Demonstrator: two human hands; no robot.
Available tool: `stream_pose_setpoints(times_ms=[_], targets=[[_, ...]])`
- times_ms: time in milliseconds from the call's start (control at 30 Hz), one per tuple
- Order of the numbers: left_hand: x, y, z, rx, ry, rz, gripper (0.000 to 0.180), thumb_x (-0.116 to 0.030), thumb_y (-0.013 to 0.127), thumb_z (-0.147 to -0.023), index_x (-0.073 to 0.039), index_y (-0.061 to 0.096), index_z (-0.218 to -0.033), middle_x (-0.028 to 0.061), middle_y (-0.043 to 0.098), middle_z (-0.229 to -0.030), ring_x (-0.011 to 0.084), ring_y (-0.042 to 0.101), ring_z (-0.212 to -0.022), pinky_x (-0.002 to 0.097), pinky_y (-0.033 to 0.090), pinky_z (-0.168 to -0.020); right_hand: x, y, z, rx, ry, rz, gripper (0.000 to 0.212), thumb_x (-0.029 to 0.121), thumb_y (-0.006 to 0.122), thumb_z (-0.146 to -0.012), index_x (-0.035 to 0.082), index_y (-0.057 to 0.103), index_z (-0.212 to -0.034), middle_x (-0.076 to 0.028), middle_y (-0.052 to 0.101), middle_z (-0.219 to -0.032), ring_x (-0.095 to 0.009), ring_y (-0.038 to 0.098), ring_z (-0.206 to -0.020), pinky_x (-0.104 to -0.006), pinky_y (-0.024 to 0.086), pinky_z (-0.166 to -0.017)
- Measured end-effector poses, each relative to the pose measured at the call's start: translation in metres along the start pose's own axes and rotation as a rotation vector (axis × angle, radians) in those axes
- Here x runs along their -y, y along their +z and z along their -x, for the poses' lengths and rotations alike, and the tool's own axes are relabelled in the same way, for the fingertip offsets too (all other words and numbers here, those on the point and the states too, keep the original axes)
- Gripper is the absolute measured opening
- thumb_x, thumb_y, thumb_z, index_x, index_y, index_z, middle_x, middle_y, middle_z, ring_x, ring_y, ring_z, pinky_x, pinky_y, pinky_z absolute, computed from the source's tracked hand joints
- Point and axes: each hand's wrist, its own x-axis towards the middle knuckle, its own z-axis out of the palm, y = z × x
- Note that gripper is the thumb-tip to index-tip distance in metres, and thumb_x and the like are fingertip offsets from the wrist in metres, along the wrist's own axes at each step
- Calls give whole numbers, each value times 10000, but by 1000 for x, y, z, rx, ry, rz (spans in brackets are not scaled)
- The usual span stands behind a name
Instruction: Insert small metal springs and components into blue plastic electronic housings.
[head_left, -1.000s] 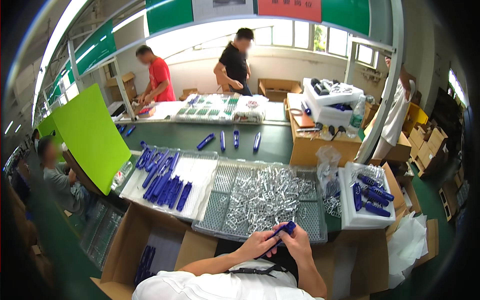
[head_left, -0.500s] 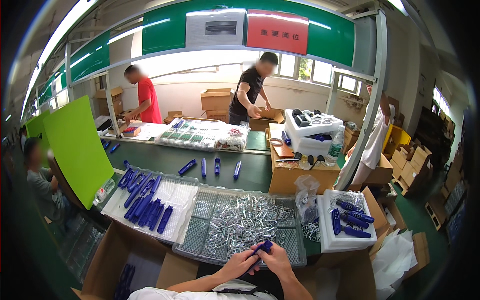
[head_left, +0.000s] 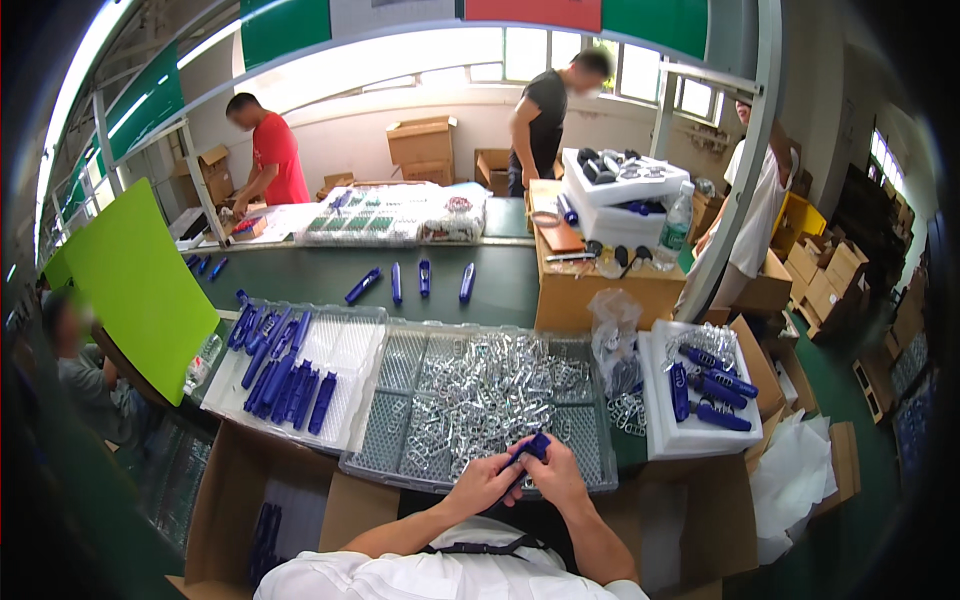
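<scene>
Both hands hold a dark blue, elongated plastic casing (head_left: 538,443) low over the near edge of a clear divided tray (head_left: 380,430). My left hand (head_left: 482,484) is closed around its lower end. My right hand (head_left: 556,474) grips the upper end, with fingers near the tip. The fingers hide much of the piece, so any small part in them cannot be made out. Just beyond lies a heap of shiny metal clip-like parts (head_left: 490,390) in the tray. To the left, similar blue casings (head_left: 285,385) lie on a white-lined tray (head_left: 350,350).
At right, a white foam box (head_left: 690,442) bears blue pieces and metal parts. A carton (head_left: 590,300) behind it supports foam trays and a water bottle (head_left: 676,228). Several casings lie on the green belt (head_left: 480,300). Open boxes (head_left: 225,490) flank me; two people work across the belt.
The view has tilted, so the bench sits higher in the picture. Both hands still hold the casing. The person in black has straightened and drawn back the outstretched hand.
</scene>
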Motion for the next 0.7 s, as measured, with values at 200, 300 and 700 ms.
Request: stream_pose_setpoints(times_ms=[200, 300, 700], targets=[[-7, 7, -7, 74, -60, 134, 278, -236, 531, -1112, -2, 674, -1064, 56, 723, -803, 118, 690, -630, 266, 554, -574, 4, -2, 11, -44, 124, -261, 325, -40, 597, -998, -50, 563, -1321, -133, 710, -1236, -200, 693, -1102, -340, 555, -981], [-23, 7, -12, 98, -36, 212, 248, -221, 520, -1115, -16, 655, -1077, 41, 699, -796, 107, 673, -622, 259, 544, -564, 3, -1, 12, -199, -66, -98, 453, 28, 700, -965, -41, 539, -1382, -193, 687, -1302, -239, 698, -1146, -343, 563, -972], [1, -6, -2, 110, -30, 407, 183, -138, 595, -1085, -7, 566, -1210, 37, 683, -878, 77, 642, -699, 235, 523, -596, 22, 25, 21, -536, -552, 520, 475, -24, 813, -834, 14, 547, -1226, -297, 523, -1470, -409, 665, -1226, -450, 591, -978]])
